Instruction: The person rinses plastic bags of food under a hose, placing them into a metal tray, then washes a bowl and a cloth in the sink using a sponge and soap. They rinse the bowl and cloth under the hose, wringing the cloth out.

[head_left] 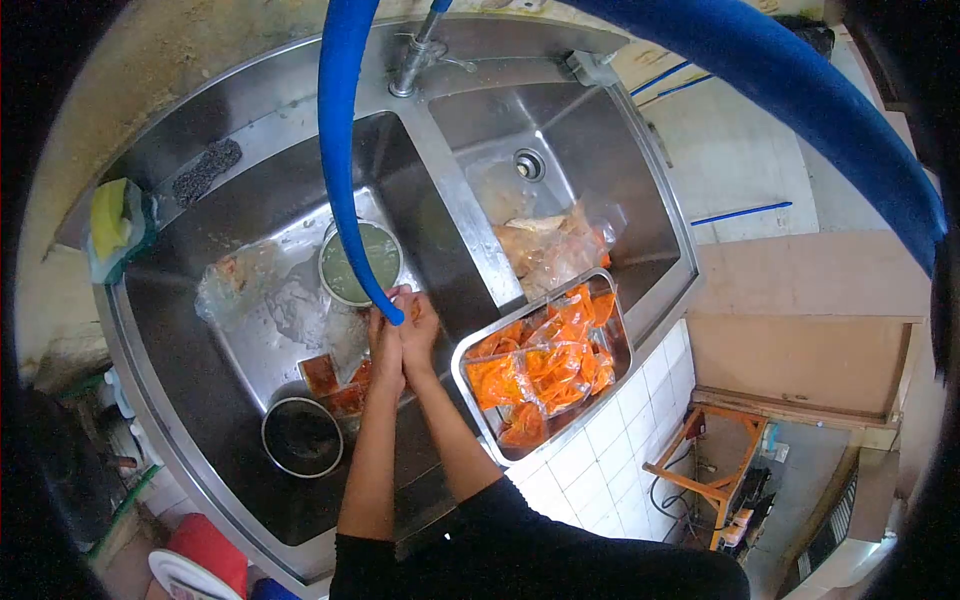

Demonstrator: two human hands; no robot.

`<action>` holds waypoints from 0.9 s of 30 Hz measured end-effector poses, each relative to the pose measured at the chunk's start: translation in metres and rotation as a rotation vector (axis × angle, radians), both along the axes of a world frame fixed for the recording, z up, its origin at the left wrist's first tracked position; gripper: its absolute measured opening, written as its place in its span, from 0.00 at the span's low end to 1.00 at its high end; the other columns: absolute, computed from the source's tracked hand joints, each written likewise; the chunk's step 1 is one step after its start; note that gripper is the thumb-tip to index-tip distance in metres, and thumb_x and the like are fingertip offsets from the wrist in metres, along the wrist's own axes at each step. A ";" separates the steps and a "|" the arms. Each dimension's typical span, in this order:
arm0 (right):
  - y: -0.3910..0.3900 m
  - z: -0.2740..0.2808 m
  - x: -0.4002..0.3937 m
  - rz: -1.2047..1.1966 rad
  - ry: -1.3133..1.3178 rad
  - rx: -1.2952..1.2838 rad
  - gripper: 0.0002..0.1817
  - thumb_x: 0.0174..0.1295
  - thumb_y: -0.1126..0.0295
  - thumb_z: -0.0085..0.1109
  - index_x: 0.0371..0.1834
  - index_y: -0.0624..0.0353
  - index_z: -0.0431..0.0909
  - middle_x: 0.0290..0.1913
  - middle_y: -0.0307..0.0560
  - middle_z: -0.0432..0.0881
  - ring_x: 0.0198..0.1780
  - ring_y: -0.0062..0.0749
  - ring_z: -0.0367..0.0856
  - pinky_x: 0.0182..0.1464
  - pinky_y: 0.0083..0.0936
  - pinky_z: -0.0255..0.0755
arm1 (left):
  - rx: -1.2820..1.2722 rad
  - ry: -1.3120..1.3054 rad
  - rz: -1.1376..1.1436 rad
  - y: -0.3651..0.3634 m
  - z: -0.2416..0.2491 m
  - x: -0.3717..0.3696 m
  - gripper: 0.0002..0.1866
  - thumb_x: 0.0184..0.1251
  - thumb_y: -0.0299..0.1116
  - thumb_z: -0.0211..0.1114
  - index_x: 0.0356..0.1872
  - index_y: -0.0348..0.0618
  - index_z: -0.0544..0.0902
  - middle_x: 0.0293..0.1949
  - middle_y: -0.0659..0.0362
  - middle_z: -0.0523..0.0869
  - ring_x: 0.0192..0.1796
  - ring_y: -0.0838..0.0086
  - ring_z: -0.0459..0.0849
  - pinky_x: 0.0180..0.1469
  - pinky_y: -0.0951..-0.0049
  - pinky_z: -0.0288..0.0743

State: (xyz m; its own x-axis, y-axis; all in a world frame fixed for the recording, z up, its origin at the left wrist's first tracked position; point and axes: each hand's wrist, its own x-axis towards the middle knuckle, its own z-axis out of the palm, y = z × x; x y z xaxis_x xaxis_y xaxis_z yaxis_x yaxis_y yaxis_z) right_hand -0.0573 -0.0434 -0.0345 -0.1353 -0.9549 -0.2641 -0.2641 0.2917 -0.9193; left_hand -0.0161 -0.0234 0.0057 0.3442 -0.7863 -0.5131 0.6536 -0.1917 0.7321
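My left hand [385,343] and my right hand [421,326] are pressed together over the left sink basin, fingers curled in. What lies between them, if anything, is hidden; a small orange patch shows at the right fingers. The end of a blue hose [347,200] comes down right at my fingertips. Just beyond them stands a round metal container [361,262] with cloudy greenish liquid. Beside my left wrist, reddish-brown packets [345,398] lie on the basin floor. A dark round pot [302,437] sits further left, and clear plastic bags [290,300] lie crumpled behind.
A metal tray [463,382] of bagged orange pieces [545,368] rests on the sink's front right edge. The right basin [520,110] holds more plastic bags [565,245]. A yellow sponge [112,220] and a dark scouring pad [207,172] are on the left rim. A faucet [408,68] stands at the back.
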 end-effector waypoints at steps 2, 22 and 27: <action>0.006 0.011 0.003 -0.038 -0.049 0.054 0.16 0.64 0.59 0.44 0.41 0.63 0.69 0.37 0.55 0.75 0.38 0.41 0.72 0.44 0.32 0.64 | 0.000 0.017 -0.056 -0.001 -0.009 0.003 0.17 0.62 0.39 0.55 0.49 0.42 0.72 0.45 0.59 0.76 0.49 0.73 0.74 0.53 0.73 0.65; 0.008 0.019 0.002 -0.131 0.178 -0.119 0.13 0.59 0.60 0.52 0.26 0.60 0.74 0.32 0.50 0.69 0.39 0.37 0.69 0.42 0.31 0.61 | 0.129 -0.009 0.014 0.012 -0.010 0.001 0.24 0.69 0.53 0.43 0.49 0.44 0.72 0.40 0.62 0.75 0.42 0.78 0.73 0.47 0.76 0.67; 0.013 0.028 -0.001 -0.144 -0.739 0.113 0.24 0.64 0.58 0.46 0.59 0.59 0.61 0.52 0.51 0.71 0.54 0.33 0.69 0.59 0.29 0.60 | 0.282 0.197 0.049 0.005 -0.024 0.009 0.24 0.69 0.53 0.41 0.44 0.43 0.75 0.37 0.60 0.77 0.41 0.76 0.75 0.45 0.76 0.67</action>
